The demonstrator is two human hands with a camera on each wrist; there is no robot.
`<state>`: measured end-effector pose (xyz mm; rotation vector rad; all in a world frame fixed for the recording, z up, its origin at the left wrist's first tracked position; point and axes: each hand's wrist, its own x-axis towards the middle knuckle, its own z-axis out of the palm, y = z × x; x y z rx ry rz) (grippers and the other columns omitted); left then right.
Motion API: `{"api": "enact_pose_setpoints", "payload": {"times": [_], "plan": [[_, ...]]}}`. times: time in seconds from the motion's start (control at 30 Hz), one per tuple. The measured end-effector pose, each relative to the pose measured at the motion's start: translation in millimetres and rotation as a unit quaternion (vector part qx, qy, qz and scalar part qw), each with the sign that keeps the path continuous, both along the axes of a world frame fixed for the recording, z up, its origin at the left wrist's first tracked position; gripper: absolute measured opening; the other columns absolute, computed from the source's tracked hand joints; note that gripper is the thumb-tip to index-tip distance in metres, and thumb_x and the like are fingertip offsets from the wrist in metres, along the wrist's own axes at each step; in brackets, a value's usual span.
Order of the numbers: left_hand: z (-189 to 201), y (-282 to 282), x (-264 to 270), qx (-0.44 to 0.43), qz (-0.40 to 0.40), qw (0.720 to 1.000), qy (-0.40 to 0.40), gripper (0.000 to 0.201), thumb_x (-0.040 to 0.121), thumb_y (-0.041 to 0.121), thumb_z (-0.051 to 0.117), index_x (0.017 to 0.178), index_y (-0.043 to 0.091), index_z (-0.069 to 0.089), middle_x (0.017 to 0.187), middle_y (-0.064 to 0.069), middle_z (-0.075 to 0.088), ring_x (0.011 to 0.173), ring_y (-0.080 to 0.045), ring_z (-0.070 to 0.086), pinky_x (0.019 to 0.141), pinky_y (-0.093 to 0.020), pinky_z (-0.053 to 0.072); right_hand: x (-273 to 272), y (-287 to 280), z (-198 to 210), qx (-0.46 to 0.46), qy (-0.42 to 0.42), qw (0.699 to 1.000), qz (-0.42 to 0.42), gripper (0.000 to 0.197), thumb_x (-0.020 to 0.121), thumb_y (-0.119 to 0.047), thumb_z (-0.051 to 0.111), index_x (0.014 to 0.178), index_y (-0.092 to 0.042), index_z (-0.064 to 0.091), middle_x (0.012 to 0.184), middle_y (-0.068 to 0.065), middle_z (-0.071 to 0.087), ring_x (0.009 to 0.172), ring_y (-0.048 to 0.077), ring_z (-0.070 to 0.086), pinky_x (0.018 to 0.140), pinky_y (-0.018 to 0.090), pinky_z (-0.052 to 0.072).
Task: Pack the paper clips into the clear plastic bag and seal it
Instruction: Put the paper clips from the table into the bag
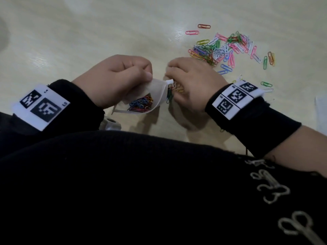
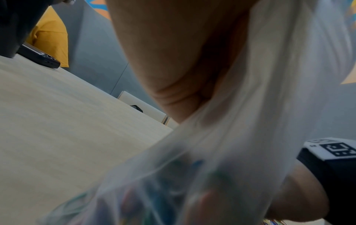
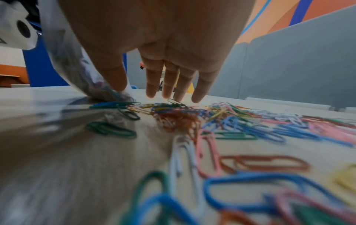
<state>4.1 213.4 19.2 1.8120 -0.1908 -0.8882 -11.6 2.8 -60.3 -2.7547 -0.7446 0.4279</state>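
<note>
My left hand (image 1: 123,75) pinches the upper edge of the clear plastic bag (image 1: 155,92) and holds its mouth towards the right. Several coloured paper clips (image 1: 141,104) lie inside the bag. In the left wrist view the bag (image 2: 240,129) hangs blurred under my left hand (image 2: 173,53). My right hand (image 1: 192,80) is at the bag's mouth, over a few clips on the table. In the right wrist view my right hand (image 3: 169,65) has straight fingers pointing down at the clips, its thumb against the bag (image 3: 77,68). A loose pile of clips (image 1: 224,48) lies to the far right.
The pale wooden table (image 1: 88,32) carries stray clips (image 1: 266,84) beside my right wrist. A white sheet (image 1: 321,112) lies at the right edge. A small white device with a dark lens (image 1: 111,123) sits near my body. A dark phone (image 2: 38,57) lies at the far edge.
</note>
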Motion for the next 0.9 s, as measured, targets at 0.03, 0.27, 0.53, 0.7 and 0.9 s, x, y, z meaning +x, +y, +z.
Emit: {"api": "enact_pose_setpoints", "payload": {"times": [0.03, 0.27, 0.53, 0.7, 0.9], "plan": [[0.3, -0.4, 0.4, -0.001, 0.001, 1.000, 0.001, 0.030, 0.080, 0.019, 0.044, 0.050, 0.019, 0.041, 0.042, 0.008, 0.033, 0.042, -0.009, 0.027, 0.040, -0.016, 0.023, -0.2, 3.5, 1.4, 0.003, 0.007, 1.000, 0.008, 0.046, 0.075, -0.039, 0.055, 0.116, -0.017, 0.057, 0.130, 0.003, 0.054, 0.116, 0.031, 0.052, 0.093, 0.042, 0.043], [1.5, -0.9, -0.5, -0.004, 0.005, 1.000, 0.005, 0.030, 0.080, 0.018, 0.044, 0.049, 0.020, 0.041, 0.042, 0.010, 0.032, 0.041, -0.007, 0.026, 0.039, -0.015, 0.023, -2.7, -5.4, -4.7, -0.027, 0.011, 1.000, 0.010, 0.026, 0.084, -0.036, 0.052, 0.096, -0.015, 0.058, 0.109, 0.011, 0.056, 0.098, 0.036, 0.052, 0.079, 0.044, 0.045], [0.7, -3.7, 0.8, 0.002, 0.003, 1.000, 0.007, 0.030, 0.080, 0.020, 0.044, 0.050, 0.018, 0.042, 0.041, 0.008, 0.033, 0.041, -0.009, 0.026, 0.039, -0.017, 0.023, 39.5, -25.6, 18.8, -0.001, 0.015, 0.980, -0.200, 0.032, 0.089, -0.034, 0.043, 0.113, -0.018, 0.057, 0.124, 0.008, 0.048, 0.119, 0.027, 0.044, 0.097, 0.040, 0.041], [1.2, -3.8, 1.5, 0.002, 0.013, 1.000, 0.005, 0.029, 0.079, 0.020, 0.044, 0.050, 0.019, 0.042, 0.041, 0.009, 0.033, 0.040, -0.009, 0.026, 0.039, -0.017, 0.022, 64.6, -23.8, 7.5, -0.031, 0.067, 0.973, -0.217, 0.047, 0.097, -0.037, 0.040, 0.140, -0.022, 0.035, 0.157, 0.005, 0.021, 0.144, 0.028, 0.022, 0.114, 0.043, 0.024], [-0.2, 0.6, 8.2, -0.019, 0.093, 0.995, -0.018, 0.030, 0.080, 0.017, 0.044, 0.050, 0.019, 0.045, 0.040, 0.010, 0.035, 0.039, -0.008, 0.028, 0.039, -0.018, 0.021, 8.9, -26.1, 8.0, -0.008, 0.032, 0.986, -0.165, 0.030, 0.092, -0.021, 0.046, 0.118, -0.013, 0.057, 0.130, 0.012, 0.048, 0.117, 0.035, 0.046, 0.098, 0.039, 0.038]]}}
